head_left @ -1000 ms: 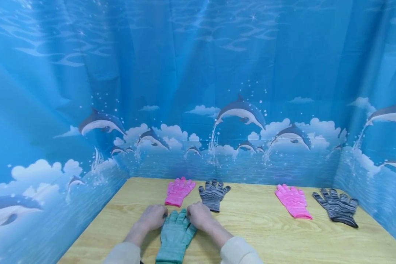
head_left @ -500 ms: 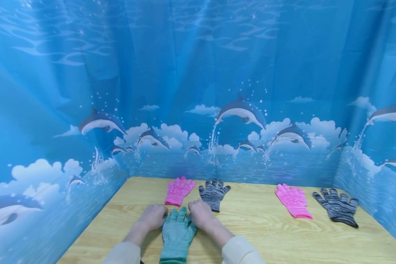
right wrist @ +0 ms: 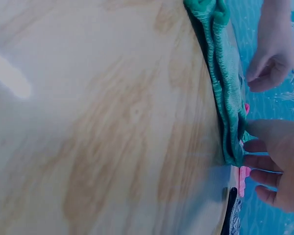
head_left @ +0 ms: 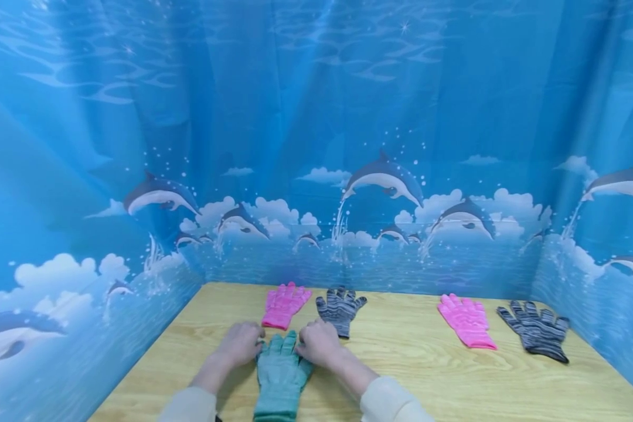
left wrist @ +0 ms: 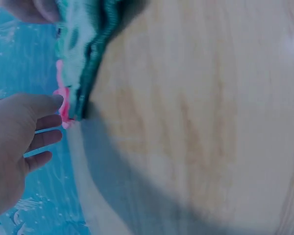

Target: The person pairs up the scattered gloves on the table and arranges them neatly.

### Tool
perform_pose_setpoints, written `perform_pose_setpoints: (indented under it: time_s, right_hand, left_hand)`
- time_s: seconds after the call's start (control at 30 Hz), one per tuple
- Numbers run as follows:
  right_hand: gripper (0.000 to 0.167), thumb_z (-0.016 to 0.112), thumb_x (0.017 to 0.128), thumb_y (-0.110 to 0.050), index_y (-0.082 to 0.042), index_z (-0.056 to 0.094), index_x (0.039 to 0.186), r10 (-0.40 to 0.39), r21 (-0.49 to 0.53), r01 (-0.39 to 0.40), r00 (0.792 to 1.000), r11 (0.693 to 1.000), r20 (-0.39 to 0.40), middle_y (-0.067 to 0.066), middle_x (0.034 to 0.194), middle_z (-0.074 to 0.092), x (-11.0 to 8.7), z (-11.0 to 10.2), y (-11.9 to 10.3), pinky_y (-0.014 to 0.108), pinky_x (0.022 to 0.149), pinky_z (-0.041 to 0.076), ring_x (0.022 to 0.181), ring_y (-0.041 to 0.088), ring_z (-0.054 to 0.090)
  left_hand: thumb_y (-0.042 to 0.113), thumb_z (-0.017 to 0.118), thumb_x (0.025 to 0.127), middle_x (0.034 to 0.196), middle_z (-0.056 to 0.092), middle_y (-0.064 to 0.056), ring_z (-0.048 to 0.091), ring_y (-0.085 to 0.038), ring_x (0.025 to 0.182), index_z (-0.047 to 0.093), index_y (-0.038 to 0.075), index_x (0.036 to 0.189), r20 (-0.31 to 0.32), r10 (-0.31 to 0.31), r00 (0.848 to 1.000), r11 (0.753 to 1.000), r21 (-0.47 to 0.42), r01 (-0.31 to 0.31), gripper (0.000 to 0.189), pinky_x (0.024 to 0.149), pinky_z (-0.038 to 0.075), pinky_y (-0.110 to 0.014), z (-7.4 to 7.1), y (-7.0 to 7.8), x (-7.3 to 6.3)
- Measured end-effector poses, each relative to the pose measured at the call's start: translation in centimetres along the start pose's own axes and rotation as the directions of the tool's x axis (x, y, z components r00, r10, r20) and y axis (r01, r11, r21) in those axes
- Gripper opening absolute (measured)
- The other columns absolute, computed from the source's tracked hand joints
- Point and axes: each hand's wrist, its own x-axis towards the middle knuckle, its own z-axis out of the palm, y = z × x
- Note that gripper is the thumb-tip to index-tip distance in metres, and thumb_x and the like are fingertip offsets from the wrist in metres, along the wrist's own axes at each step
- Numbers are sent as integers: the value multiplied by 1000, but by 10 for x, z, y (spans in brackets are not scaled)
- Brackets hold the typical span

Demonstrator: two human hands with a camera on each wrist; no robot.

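Observation:
A green knit glove point(head_left: 279, 381) lies on the wooden table at the near side, fingers pointing away. My left hand point(head_left: 241, 343) is just left of its fingertips; in the left wrist view the left hand point(left wrist: 14, 139) has its fingers loosely extended, holding nothing, thumb close to the glove's edge. On the other side, my right hand point(head_left: 319, 344) is at the glove's fingers. The right wrist view has the right hand point(right wrist: 279, 161) with fingers spread and fairly straight, thumb and fingertips at the edge of the green glove point(right wrist: 228, 93). Exact contact is partly hidden.
Beyond the hands lie a pink glove point(head_left: 286, 306) and a grey striped glove point(head_left: 340, 312). Another pink glove point(head_left: 467, 321) and striped glove point(head_left: 538, 331) lie at the right. A blue dolphin-print curtain point(head_left: 316, 146) encloses the table point(head_left: 401, 375) at the back and sides.
The green glove has been straightened, its cuff swinging slightly right and then settling. My left hand has come off the glove and its fingers have loosened. The right hand has shifted slightly.

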Motion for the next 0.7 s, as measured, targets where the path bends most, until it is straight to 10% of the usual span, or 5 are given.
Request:
perform_pose_setpoints:
  time_s: [0.27,0.7]
  right_hand:
    - [32,72,74,-41,-17,58,60,9,-54,-5,996,999,83,-2,70,53,-5,-3,-5,31,59,38,69,16,48]
    - [28,70,77,-43,-17,63,69,5,-83,4,993,997,119,-3,75,53,-7,0,-7,30,62,39,73,15,47]
  left_hand:
    - [19,73,71,73,64,0,59,-20,69,70,8,82,68,97,993,995,26,-99,17,66,48,-37,-13,10,2]
    - [29,75,71,54,36,9,33,-9,52,43,19,53,159,59,985,996,60,-69,39,59,36,-32,-8,15,-7]
